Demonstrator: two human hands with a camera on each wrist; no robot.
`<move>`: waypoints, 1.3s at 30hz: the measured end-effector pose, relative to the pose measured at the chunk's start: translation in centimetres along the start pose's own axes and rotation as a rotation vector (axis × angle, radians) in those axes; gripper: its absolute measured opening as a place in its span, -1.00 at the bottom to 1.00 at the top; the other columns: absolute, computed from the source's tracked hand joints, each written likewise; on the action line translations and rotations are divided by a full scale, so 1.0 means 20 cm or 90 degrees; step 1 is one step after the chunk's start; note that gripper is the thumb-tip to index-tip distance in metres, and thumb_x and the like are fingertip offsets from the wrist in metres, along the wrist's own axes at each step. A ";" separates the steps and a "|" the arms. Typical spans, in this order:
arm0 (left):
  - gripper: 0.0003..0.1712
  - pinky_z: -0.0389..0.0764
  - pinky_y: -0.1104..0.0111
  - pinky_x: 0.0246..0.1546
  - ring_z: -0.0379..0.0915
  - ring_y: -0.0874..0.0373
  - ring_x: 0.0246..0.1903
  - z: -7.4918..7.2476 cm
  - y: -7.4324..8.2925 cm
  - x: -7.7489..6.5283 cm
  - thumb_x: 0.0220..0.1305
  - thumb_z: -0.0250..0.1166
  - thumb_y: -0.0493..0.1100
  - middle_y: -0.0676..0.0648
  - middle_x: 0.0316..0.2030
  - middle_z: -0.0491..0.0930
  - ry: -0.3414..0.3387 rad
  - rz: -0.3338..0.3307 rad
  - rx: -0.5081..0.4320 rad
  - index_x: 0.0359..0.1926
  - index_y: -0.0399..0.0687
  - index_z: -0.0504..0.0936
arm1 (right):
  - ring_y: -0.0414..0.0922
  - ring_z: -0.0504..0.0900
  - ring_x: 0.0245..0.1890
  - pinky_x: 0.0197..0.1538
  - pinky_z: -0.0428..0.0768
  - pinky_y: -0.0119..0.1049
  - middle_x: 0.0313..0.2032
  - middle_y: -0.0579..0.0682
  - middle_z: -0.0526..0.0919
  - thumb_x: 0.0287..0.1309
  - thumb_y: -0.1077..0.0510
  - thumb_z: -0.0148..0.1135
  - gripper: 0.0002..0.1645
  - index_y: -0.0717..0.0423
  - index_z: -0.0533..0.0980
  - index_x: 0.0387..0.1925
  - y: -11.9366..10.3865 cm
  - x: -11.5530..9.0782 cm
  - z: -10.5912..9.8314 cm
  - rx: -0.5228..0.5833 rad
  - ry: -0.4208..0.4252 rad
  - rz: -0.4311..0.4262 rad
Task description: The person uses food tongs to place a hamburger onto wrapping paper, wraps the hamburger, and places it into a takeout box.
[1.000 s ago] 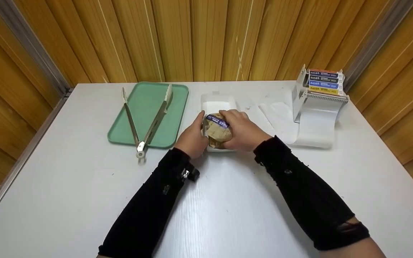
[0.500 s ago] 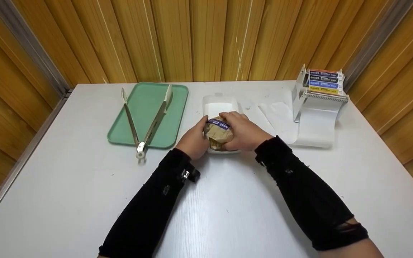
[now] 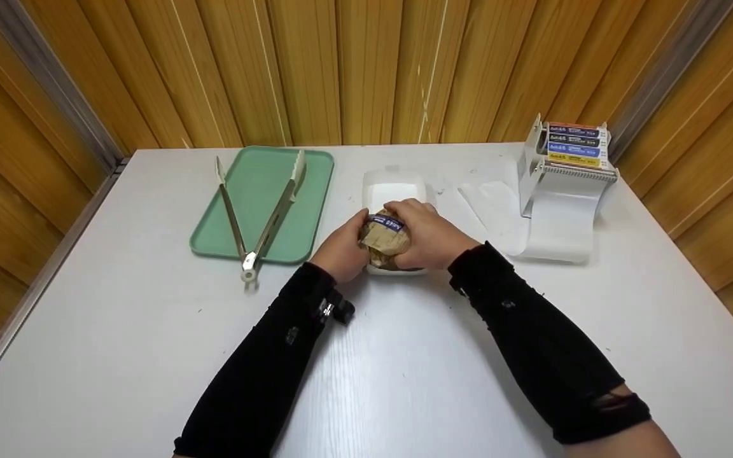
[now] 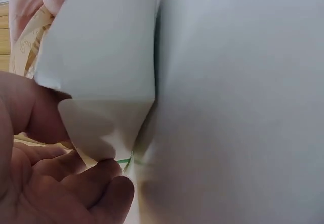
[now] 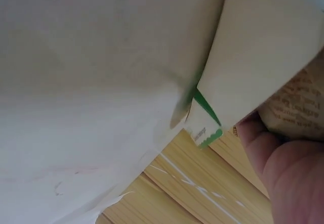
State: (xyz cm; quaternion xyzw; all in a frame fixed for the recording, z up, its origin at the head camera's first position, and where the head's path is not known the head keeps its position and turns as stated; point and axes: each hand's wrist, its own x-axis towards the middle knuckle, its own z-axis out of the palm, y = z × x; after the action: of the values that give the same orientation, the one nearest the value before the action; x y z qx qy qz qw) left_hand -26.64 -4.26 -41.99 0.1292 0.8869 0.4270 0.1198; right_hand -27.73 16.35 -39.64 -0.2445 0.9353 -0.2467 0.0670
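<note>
In the head view, a burger wrapped in tan printed paper with a blue-purple label [image 3: 385,240] sits low in the near half of a white takeout box [image 3: 396,192]. The right hand [image 3: 431,235] grips its right side, thumb near, fingers at the back. On the left, the left hand [image 3: 341,251] holds the box wall, its thumb up beside the burger. The left wrist view shows the box's corner panel [image 4: 109,125] between that hand's curled fingers. Printed wrap [image 5: 296,105] shows against the right hand [image 5: 293,178] in the right wrist view, beyond the box's side [image 5: 258,57].
Metal tongs with pale tips [image 3: 251,261] lie spread across a green tray [image 3: 252,210] at the left. A label dispenser [image 3: 570,156] stands at the back right, its white paper strip [image 3: 560,222] trailing onto the white table [image 3: 404,381]. Wooden panels [image 3: 366,70] rise behind.
The box has shifted slightly right and nearer. The wrapped burger, tilted against the left wall earlier, now sits a little lower and flatter in it, both hands staying around it.
</note>
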 end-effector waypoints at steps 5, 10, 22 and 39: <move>-0.08 0.17 0.17 0.62 0.11 -0.02 0.61 0.00 0.00 -0.01 0.36 0.06 -0.37 -0.16 0.62 0.19 -0.018 0.014 0.013 0.69 -0.12 -0.01 | 0.15 0.38 0.33 0.39 0.47 0.03 0.38 0.12 0.44 -0.03 -0.07 0.65 0.17 0.09 0.27 0.54 -0.02 0.01 0.04 -0.026 -0.008 0.005; -0.08 0.19 0.15 0.60 0.14 0.00 0.58 -0.02 0.00 -0.03 0.39 0.04 -0.08 -0.13 0.64 0.15 -0.064 0.016 0.016 0.71 -0.01 -0.05 | 0.16 0.38 0.32 0.38 0.46 0.04 0.36 0.13 0.44 0.04 -0.12 0.62 0.11 0.07 0.28 0.53 -0.02 0.00 0.07 -0.038 -0.014 0.011; -0.10 0.49 0.06 0.32 0.47 -0.02 0.31 0.03 0.03 -0.03 0.47 0.31 0.18 -0.09 0.45 0.45 -0.047 0.026 0.091 0.67 0.20 0.11 | 0.12 0.23 0.45 0.40 0.41 0.05 0.52 0.09 0.26 0.06 -0.19 0.53 0.27 -0.04 0.05 0.67 0.02 -0.01 0.00 0.027 -0.108 0.041; -0.05 0.48 0.08 0.34 0.47 -0.02 0.30 0.02 0.02 -0.02 0.37 0.44 0.07 -0.13 0.40 0.48 -0.072 0.048 0.052 0.62 0.08 0.16 | 0.11 0.37 0.45 0.50 0.20 0.23 0.47 0.15 0.41 0.04 -0.17 0.61 0.21 0.09 0.19 0.58 0.05 -0.01 -0.01 -0.057 -0.105 0.010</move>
State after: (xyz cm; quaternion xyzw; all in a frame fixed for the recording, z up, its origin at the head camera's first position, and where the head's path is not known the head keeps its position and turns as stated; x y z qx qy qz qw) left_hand -26.11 -3.84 -41.95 0.1914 0.8900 0.3865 0.1483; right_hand -28.09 17.32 -39.99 -0.2589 0.9387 -0.1834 0.1345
